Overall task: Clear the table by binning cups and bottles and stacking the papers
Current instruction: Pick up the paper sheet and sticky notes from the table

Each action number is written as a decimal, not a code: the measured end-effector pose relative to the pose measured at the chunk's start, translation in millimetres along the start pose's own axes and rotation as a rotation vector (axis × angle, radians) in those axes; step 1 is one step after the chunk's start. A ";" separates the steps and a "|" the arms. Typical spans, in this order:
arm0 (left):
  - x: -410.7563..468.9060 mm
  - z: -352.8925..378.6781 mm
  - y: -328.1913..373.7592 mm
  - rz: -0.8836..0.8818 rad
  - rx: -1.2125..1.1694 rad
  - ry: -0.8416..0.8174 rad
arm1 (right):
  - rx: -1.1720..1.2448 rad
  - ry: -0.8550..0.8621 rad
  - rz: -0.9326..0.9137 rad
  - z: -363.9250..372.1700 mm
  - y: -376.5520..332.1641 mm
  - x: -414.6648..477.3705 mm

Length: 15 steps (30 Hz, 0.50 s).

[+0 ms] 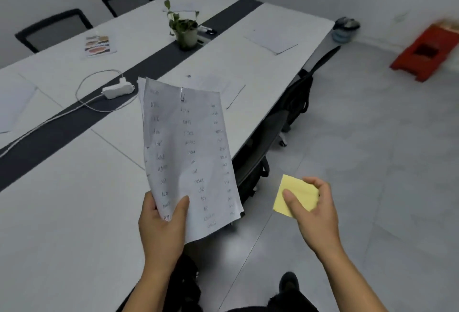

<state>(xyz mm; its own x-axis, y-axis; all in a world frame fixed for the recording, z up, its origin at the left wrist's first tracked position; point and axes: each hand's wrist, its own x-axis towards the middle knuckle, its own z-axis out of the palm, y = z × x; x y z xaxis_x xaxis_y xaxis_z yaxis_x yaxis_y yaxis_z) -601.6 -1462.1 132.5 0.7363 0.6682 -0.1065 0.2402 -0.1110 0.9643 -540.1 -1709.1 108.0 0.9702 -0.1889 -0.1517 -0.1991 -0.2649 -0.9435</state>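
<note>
writing on the clipped papers [188, 152] is blurred and cannot be read; their lower left corner is covered by the left hand [161, 224]. the yellow notes [300, 192] are partly hidden by the right hand [315, 215]. the red object [427, 53] is smeared and cut by the right edge.

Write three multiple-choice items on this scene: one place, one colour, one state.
1. The plant stands: A on the dark strip of the table; B at its near edge; C at its far corner.
2. The pad in the right hand is: A pink; B yellow; C blue.
3. The left hand: A lies flat; B holds the papers; C touches the plant.
Key: A, it sits mid-strip; B, plainly yellow; B, its thumb clamps them.
</note>
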 end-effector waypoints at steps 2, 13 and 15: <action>-5.5 40.3 17.3 0.058 0.006 -0.011 | 0.060 0.052 0.008 -37.4 7.6 25.6; -30.2 281.4 83.8 0.149 -0.003 -0.066 | 0.172 0.171 0.107 -221.7 42.2 190.7; -23.7 312.9 94.4 0.148 0.008 -0.074 | 0.172 0.173 0.103 -238.0 34.9 220.6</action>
<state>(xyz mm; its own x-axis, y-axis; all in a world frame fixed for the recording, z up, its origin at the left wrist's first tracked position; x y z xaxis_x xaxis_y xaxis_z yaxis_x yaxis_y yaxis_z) -398.5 -1718.6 150.2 0.8086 0.5880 0.0193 0.1298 -0.2102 0.9690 -365.9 -1985.1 111.7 0.9050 -0.3694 -0.2111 -0.2549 -0.0735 -0.9642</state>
